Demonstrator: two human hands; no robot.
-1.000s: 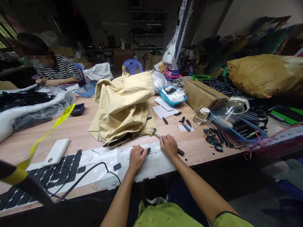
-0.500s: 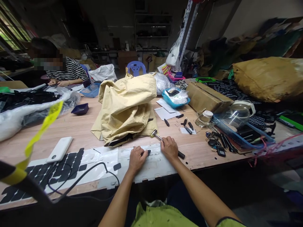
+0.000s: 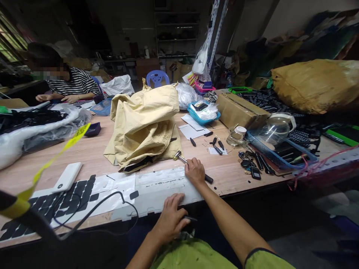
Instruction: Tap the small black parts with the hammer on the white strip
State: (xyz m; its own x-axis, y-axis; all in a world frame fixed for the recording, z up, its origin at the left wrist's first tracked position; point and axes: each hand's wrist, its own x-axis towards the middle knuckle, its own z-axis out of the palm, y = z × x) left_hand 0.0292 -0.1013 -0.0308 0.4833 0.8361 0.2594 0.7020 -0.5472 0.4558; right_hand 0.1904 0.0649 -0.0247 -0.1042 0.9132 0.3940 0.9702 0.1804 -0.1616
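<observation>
My right hand (image 3: 194,171) rests on the table with its fingers curled over the shaft of a small hammer (image 3: 179,157), whose metal head lies to the left and black grip to the right. It also presses the right end of a white keyboard sheet (image 3: 159,185) lying along the table's near edge. My left hand (image 3: 171,218) is below the table edge, near my lap, pinching a small black piece (image 3: 190,219) between its fingers.
A crumpled beige bag (image 3: 144,125) sits mid-table. A white power bank (image 3: 67,177) and black cable (image 3: 92,213) lie at left over black key sheets. Small tools (image 3: 215,144), keys (image 3: 251,164), a jar (image 3: 237,135), blue trays and a cardboard box (image 3: 238,108) lie right. Another person (image 3: 66,84) works far left.
My left hand has left the white sheet and dropped below the table edge toward my lap, taking a small black piece with it. My right hand stays on the hammer.
</observation>
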